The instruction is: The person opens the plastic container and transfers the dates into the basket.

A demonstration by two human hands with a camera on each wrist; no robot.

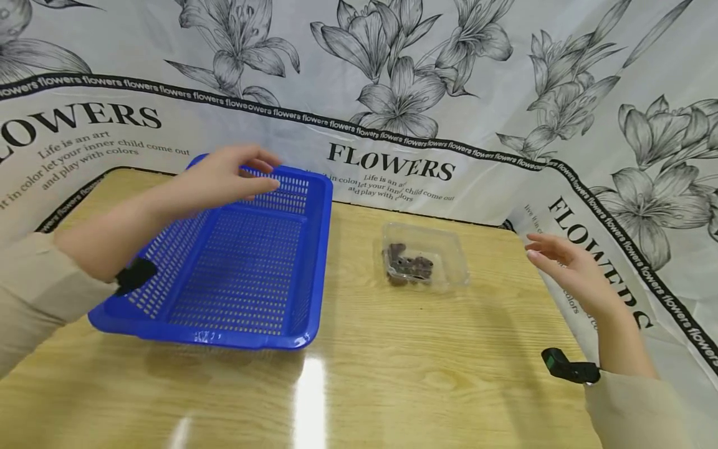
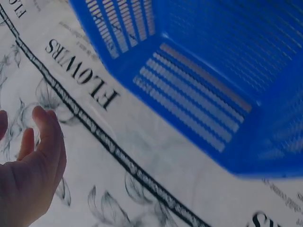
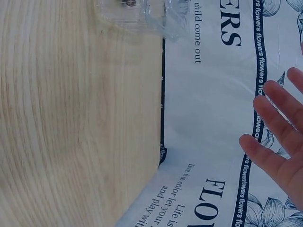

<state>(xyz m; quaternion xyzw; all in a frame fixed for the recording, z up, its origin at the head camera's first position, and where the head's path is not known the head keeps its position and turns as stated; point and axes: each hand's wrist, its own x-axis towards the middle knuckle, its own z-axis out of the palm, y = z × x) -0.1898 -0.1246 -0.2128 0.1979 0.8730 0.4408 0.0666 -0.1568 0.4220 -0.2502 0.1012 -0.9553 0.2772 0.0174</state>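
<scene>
- Flowered cloth [image 1: 488, 112]: rises beyond the left hand [image 1: 241, 178] and the right hand [image 1: 572, 274].
- Worktop [image 1: 392, 374]: pale wood, far edge against the cloth; wood stretches between and in front of basket and box.
- Basket [image 1: 322, 249]: blue, rectangular, slotted, below the left hand.
- Hands: both raised, fingers relaxed and parted, gripping nothing.
- Box [image 1: 451, 262]: clear, between the hands.
- Pieces [image 1: 412, 265]: dark brown, clustered in the box's left side.

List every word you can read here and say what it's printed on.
"FLOWERS": white cloth, large, repeated.
"flowers": the cloth's dark band, repeated.
"Life is an art": cloth.
"live it in color": cloth.
"let your inner child come out": cloth.
"and play with colors": cloth.
Blue basket: pale marks on the front rim, too small to read.
Clear box: no readable lettering.
</scene>
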